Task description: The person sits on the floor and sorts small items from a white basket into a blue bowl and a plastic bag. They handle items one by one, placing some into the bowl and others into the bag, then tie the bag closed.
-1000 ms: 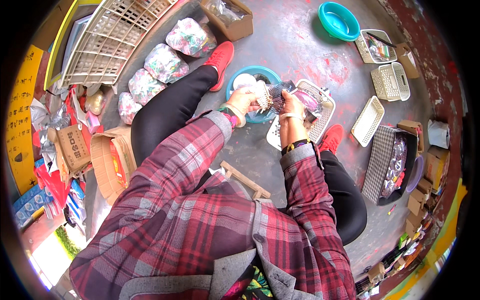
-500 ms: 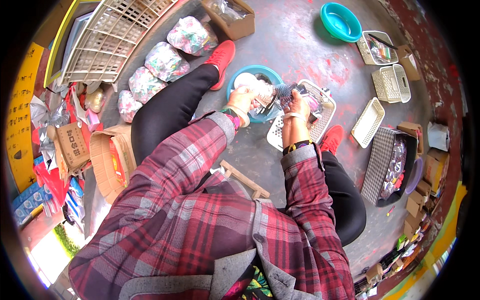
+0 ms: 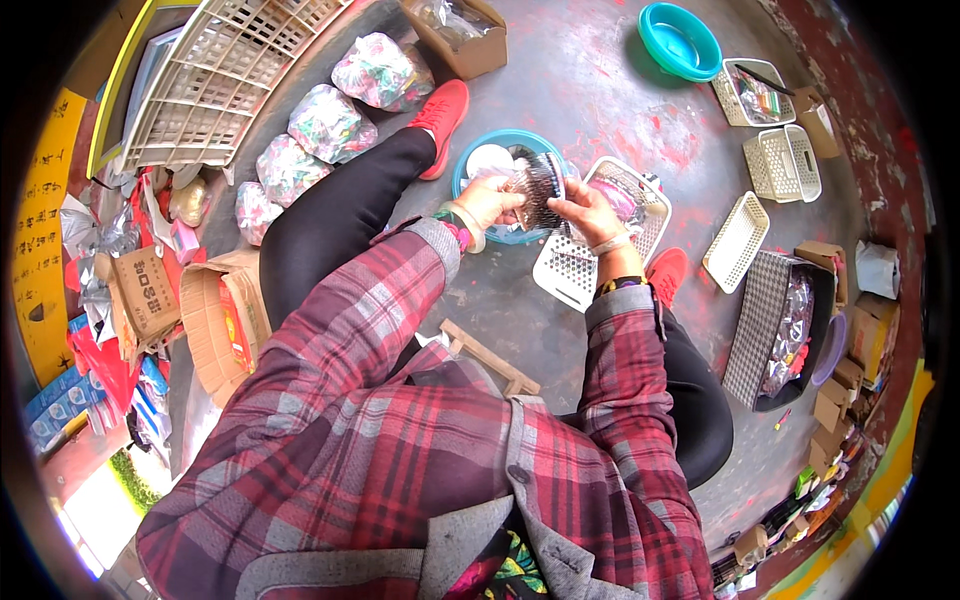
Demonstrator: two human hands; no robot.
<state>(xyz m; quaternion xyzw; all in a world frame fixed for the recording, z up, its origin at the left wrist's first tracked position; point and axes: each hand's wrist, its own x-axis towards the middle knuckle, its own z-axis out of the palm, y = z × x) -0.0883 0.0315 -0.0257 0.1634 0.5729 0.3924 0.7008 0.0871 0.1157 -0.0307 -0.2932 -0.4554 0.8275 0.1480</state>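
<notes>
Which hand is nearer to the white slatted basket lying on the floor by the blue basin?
Right. The right hand is over the white slatted basket, just above its rim; the left hand is farther left, over the blue basin.

At twelve o'clock I see a round teal plastic basin (image 3: 680, 40); at nine, an open brown cardboard box (image 3: 215, 320).

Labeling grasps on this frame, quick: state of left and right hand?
Left hand: closed on the dark bundle, gripping its left side.
Right hand: closed on the same dark bundle, fingers at its right edge.
</notes>
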